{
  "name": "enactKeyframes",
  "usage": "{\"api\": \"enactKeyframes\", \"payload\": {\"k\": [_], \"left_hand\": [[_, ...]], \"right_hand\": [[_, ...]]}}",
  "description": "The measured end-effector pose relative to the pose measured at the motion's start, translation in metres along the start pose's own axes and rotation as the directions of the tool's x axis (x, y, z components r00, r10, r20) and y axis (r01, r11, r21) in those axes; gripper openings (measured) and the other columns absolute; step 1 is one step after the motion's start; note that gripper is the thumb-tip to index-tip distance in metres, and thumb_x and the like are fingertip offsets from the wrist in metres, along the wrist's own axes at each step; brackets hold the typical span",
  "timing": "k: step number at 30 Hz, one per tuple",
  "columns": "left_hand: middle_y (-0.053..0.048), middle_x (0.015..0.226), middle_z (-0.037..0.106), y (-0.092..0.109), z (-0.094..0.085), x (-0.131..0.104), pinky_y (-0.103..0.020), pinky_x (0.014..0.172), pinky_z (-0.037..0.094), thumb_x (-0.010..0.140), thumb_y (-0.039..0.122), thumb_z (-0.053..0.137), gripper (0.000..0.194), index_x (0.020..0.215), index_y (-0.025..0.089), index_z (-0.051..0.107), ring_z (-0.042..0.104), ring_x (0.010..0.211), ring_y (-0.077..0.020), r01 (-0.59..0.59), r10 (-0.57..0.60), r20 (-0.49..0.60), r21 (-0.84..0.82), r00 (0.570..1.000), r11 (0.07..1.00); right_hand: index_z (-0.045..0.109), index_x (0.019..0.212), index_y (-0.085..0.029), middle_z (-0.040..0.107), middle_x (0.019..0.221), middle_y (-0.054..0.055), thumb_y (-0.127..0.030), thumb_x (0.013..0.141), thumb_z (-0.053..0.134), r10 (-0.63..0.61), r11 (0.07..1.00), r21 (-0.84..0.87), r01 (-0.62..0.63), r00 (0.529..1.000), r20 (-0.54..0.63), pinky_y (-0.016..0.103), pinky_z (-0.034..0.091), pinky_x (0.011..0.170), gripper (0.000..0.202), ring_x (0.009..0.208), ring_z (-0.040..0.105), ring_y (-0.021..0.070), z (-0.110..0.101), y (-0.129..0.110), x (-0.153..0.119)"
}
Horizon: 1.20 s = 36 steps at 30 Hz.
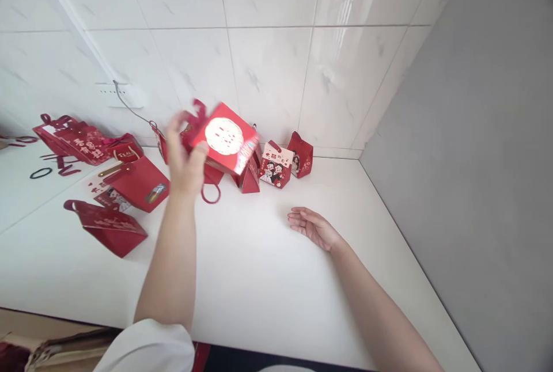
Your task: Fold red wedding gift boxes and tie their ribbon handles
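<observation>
A red gift box with a shiny round white-and-gold emblem is held up above the counter by my left hand, its thumb on the near corner and a dark red ribbon by the fingers. My right hand rests near the white counter's middle, fingers apart and holding nothing. Behind it stand a pink-and-red box with a cartoon couple and a small red box. Another red box is partly covered by the held one. A ribbon loop hangs below the held box.
Several red boxes lie at the left, among them a box with an oval window and a wedge-shaped box. Farther left is a black ring. A tiled wall runs behind, with a socket; a grey panel borders the right.
</observation>
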State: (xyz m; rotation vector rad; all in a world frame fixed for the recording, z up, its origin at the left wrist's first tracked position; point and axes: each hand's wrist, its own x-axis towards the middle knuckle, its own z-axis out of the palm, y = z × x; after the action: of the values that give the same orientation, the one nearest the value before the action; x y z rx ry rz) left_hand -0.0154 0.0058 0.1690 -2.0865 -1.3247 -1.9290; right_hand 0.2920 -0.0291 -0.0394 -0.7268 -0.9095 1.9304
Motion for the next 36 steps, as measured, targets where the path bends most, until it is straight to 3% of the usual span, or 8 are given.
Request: {"api": "enactKeyframes", "payload": {"k": [4,9,16,19,23,28,32,36], "left_hand": [[-0.010,0.150,0.036,0.012,0.053,-0.067,-0.046,0.115,0.036,0.078,0.032,0.064,0.073,0.145,0.025,0.033,0.035,0.141,-0.0285,0.045,-0.035,0.276,-0.029,0.960,0.999],[-0.013,0.156,0.026,0.016,0.103,-0.132,-0.051,0.102,0.048,0.075,0.039,0.068,0.077,0.143,0.025,0.035,0.041,0.136,-0.0351,0.276,-0.367,0.297,0.306,0.881,0.911],[-0.008,0.126,0.061,0.005,0.087,-0.149,-0.039,0.088,0.052,0.089,0.051,0.054,0.051,0.133,0.028,0.045,0.064,0.105,-0.0246,0.346,-0.401,0.335,0.214,0.853,0.914],[-0.009,0.135,0.054,-0.009,0.085,-0.150,-0.038,0.091,0.049,0.091,0.050,0.050,0.045,0.130,0.028,0.050,0.062,0.110,-0.0244,0.380,-0.417,0.266,0.181,0.869,0.907],[-0.010,0.147,0.044,-0.026,0.093,-0.154,-0.039,0.106,0.040,0.091,0.051,0.050,0.054,0.138,0.024,0.045,0.044,0.134,-0.0248,0.430,-0.398,0.457,0.038,0.795,0.902],[-0.004,0.088,0.067,-0.026,0.092,-0.154,-0.034,0.087,0.046,0.095,0.054,0.039,0.044,0.105,0.021,0.065,0.064,0.089,-0.0204,0.503,-0.439,0.508,0.014,0.741,0.864],[-0.002,0.072,0.059,-0.022,0.088,-0.150,-0.032,0.081,0.046,0.095,0.055,0.037,0.046,0.091,0.020,0.067,0.060,0.077,-0.0184,0.515,-0.441,0.472,-0.033,0.763,0.857],[-0.006,0.100,0.065,-0.021,0.090,-0.148,-0.032,0.088,0.046,0.093,0.050,0.046,0.037,0.100,0.020,0.065,0.061,0.098,-0.0204,0.511,-0.355,0.542,-0.165,0.761,0.844]], "right_hand": [[0.064,0.098,-0.022,0.067,0.101,0.007,-0.051,0.087,0.060,-0.273,0.951,-0.209,0.229,0.937,-0.217,0.038,0.052,0.083,0.031,0.088,0.065,0.0202,0.011,0.009,-0.005],[0.059,0.096,-0.025,0.060,0.091,0.001,-0.050,0.081,0.068,-0.471,0.852,-0.385,0.355,0.841,-0.267,0.031,0.047,0.072,0.031,0.072,0.056,0.0150,0.030,0.022,-0.005],[0.056,0.095,-0.025,0.060,0.088,0.001,-0.042,0.086,0.061,-0.598,0.715,-0.644,0.272,0.714,-0.364,0.031,0.043,0.066,0.020,0.069,0.053,0.0169,0.030,0.025,-0.003],[0.056,0.102,-0.026,0.060,0.089,0.002,-0.044,0.088,0.056,-0.601,0.732,-0.635,0.247,0.674,-0.430,0.032,0.043,0.070,0.022,0.076,0.055,0.0196,0.023,0.019,-0.005],[0.054,0.108,-0.027,0.060,0.099,0.003,-0.047,0.088,0.056,-0.601,0.743,-0.618,0.255,0.661,-0.450,0.032,0.044,0.071,0.028,0.079,0.056,0.0183,0.024,0.017,-0.008],[0.052,0.095,-0.025,0.051,0.079,-0.002,-0.045,0.089,0.057,-0.627,0.771,-0.510,0.383,0.599,-0.499,0.029,0.038,0.058,0.021,0.058,0.043,0.0121,0.033,0.012,-0.007],[0.048,0.080,-0.024,0.043,0.068,-0.004,-0.040,0.091,0.057,-0.743,0.656,-0.420,0.627,0.440,-0.504,0.029,0.039,0.062,0.021,0.059,0.044,0.0123,0.058,-0.027,-0.025],[0.047,0.075,-0.026,0.036,0.063,-0.003,-0.049,0.089,0.057,-0.826,0.561,-0.297,0.773,0.498,-0.265,0.030,0.036,0.052,0.028,0.051,0.040,0.0131,0.115,-0.079,-0.092]]}}
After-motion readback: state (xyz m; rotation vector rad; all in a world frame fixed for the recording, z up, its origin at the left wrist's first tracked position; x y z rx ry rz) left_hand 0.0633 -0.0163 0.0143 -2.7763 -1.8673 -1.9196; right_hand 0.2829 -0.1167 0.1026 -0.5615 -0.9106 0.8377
